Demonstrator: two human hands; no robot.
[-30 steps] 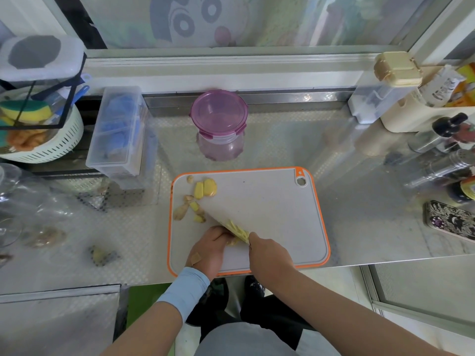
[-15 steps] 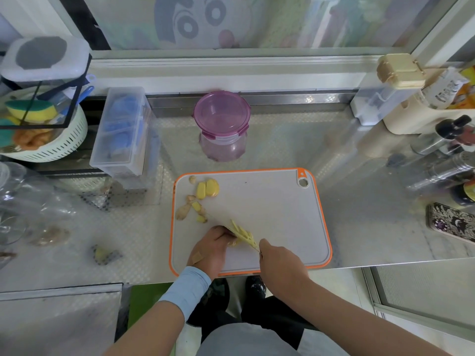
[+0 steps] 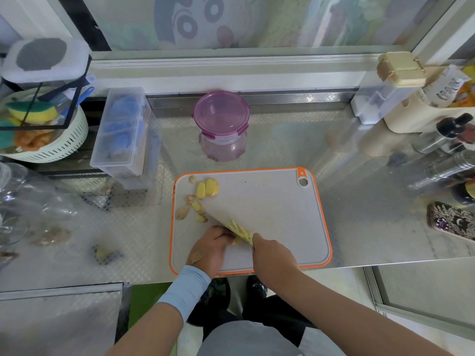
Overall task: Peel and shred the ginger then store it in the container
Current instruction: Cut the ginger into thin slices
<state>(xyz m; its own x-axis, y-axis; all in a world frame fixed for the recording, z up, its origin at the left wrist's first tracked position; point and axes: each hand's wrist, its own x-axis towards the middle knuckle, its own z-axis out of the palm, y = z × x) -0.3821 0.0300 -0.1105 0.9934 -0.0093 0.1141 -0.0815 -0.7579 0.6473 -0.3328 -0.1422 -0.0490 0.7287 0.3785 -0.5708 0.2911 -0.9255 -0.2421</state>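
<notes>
On the grey cutting board (image 3: 277, 209) with an orange rim, my left hand (image 3: 212, 249) holds a piece of ginger down with curled fingers near the front left. My right hand (image 3: 275, 255) grips the handle of a knife (image 3: 226, 222); its reflective blade runs up and left, and yellow ginger shreds (image 3: 240, 231) cling to it. Several peeled ginger pieces (image 3: 205, 191) and peel scraps lie at the board's left side. A round container with a purple lid (image 3: 221, 116) stands shut behind the board.
A clear plastic box (image 3: 123, 134) stands to the left of the board, a white basket with sponges (image 3: 43, 140) farther left. Bottles and a condiment holder (image 3: 437, 119) crowd the right. A phone (image 3: 452, 222) lies at the right. A ginger scrap (image 3: 105, 254) sits on the steel counter.
The knife swung right and lifted off the ginger, then came back left; it now lies against the ginger under my left fingers. My left hand stayed in place.
</notes>
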